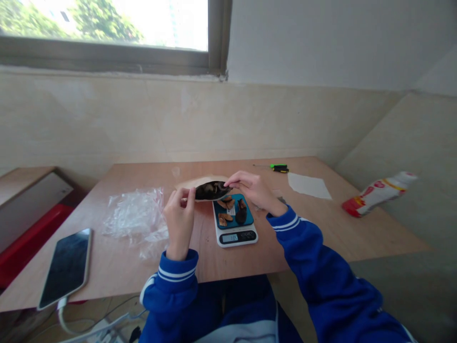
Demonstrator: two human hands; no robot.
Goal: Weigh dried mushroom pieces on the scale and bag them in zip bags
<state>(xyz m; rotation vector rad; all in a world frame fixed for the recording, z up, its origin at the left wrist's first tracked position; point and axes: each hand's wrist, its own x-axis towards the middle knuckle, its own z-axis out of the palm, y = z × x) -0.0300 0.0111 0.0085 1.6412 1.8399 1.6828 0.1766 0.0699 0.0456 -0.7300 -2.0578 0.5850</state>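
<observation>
Held between my two hands is a pouch (212, 190), its mouth spread toward me. The inside looks dark with brownish pieces, while a pale part shows behind it. My left hand (179, 212) pinches the left corner of the mouth, and my right hand (252, 188) grips the right corner. Just below and slightly right stands a white digital kitchen scale (237, 238) with a blue top. On that top lie several brown dried pieces (224, 219) and a rounder, dark piece (241, 217). The digits on its display are too small to read.
Crumpled clear plastic bags (137, 214) lie left of my hands. Nearer the left edge is a tablet (66, 267) with a white cable (61, 312). Two screwdrivers (279, 168), white paper (309, 186) and a tilted red-white bottle (378, 194) are to the right.
</observation>
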